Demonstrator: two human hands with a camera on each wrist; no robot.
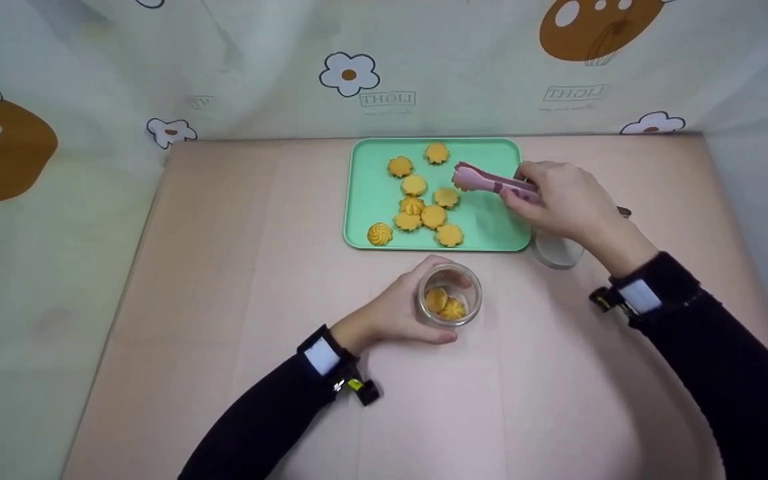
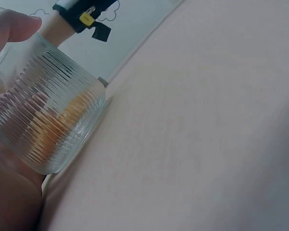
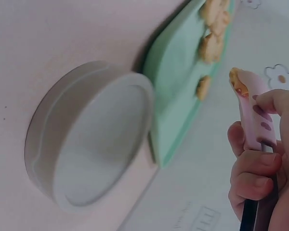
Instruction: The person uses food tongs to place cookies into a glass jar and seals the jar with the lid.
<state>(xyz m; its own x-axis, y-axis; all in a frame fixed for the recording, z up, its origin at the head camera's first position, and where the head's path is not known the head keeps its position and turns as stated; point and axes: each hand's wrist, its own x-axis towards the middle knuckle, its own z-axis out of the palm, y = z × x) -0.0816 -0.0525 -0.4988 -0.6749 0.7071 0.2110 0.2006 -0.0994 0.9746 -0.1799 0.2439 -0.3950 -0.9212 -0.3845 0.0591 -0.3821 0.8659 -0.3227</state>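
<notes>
My left hand curls round a ribbed glass jar holding two cookies. Beneath my right hand sits a round lid; that hand pinches pink tongs gripping one cookie, scalloped cookies lying left on the green tray.

The tray lies on the table, cookies on it, the curtain behind it. Before the tray is the jar, cookies inside. The lid sits beside the tray's near right corner. Above the tray's right half are the tongs, a cookie between their tips.
</notes>
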